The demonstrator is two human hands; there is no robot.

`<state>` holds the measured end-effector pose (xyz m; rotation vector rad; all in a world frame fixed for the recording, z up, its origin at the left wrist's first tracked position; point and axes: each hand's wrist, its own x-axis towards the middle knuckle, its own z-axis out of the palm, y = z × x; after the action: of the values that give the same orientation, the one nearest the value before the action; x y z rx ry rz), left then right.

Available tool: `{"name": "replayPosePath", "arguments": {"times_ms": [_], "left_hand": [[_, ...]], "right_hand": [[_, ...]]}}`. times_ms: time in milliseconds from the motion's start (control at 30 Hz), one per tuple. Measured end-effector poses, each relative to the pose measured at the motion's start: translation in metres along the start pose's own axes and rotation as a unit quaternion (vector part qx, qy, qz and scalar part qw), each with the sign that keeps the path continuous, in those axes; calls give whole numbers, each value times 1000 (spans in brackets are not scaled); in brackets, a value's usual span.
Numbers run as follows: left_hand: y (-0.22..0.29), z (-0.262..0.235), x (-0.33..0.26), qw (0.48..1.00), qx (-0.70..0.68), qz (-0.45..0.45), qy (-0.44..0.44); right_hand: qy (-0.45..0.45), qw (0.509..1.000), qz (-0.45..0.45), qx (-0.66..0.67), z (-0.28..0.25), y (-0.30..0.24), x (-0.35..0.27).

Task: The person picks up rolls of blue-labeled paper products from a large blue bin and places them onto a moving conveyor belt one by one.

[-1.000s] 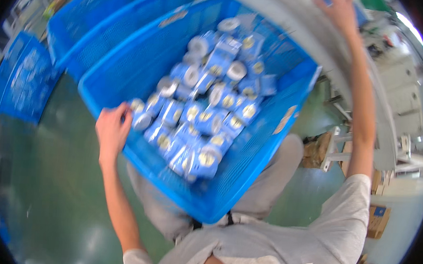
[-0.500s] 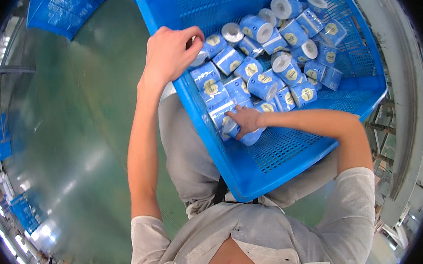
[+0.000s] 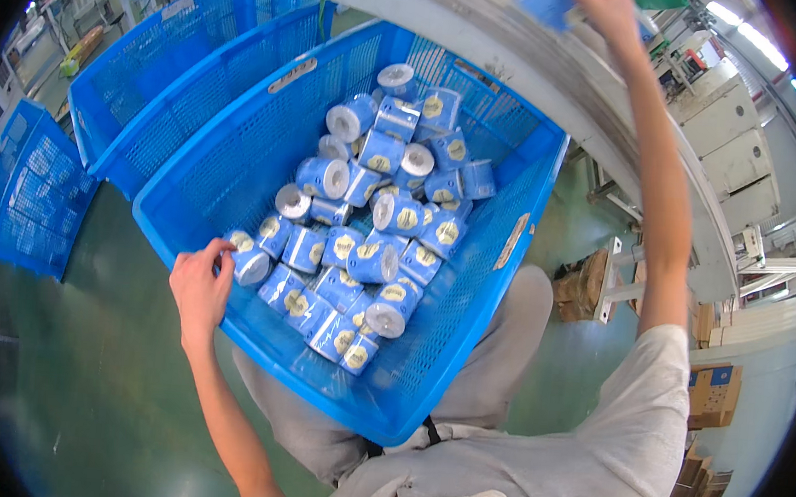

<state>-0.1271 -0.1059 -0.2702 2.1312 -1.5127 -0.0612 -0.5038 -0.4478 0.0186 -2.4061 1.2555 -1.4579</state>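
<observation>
A large blue plastic crate (image 3: 271,341) stands in front of me, tilted in the view. Blue-wrapped paper rolls (image 3: 374,262) with pale yellow labels lie heaped inside it, some showing white round ends. My left hand (image 3: 202,286) is closed over the crate's left rim, thumb and fingers curled together beside a roll. Far off at the top right, my right hand (image 3: 608,14) is raised over a grey metal ledge. It grips a blue-wrapped paper roll (image 3: 544,2), blurred and partly cut off by the frame's edge.
More blue crates (image 3: 164,94) stand behind to the left, and a separate one (image 3: 37,196) sits on the green floor. The grey metal ledge (image 3: 523,45) runs along the crate's far right side. Cardboard boxes (image 3: 713,395) are stacked at the right.
My right hand has left the heap and risen to the far right with a roll. The view has turned, so the crate appears lower and further left. My left hand stays on the rim.
</observation>
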Motion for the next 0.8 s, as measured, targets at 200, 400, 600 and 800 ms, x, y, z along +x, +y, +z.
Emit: {"name": "replayPosePath", "arguments": {"times_ms": [200, 400, 600, 800], "left_hand": [[4, 6, 7, 999, 9, 53, 7], [-9, 3, -5, 1000, -1, 3, 0], [-3, -2, 0, 1000, 1, 20, -18], [-9, 3, -7, 1000, 3, 1, -5]], "right_hand": [[111, 933, -139, -314, 5, 82, 52], [-650, 745, -136, -63, 228, 7, -268], [-862, 482, 30, -150, 264, 74, -484], [-845, 530, 67, -20, 252, 32, -418]]}}
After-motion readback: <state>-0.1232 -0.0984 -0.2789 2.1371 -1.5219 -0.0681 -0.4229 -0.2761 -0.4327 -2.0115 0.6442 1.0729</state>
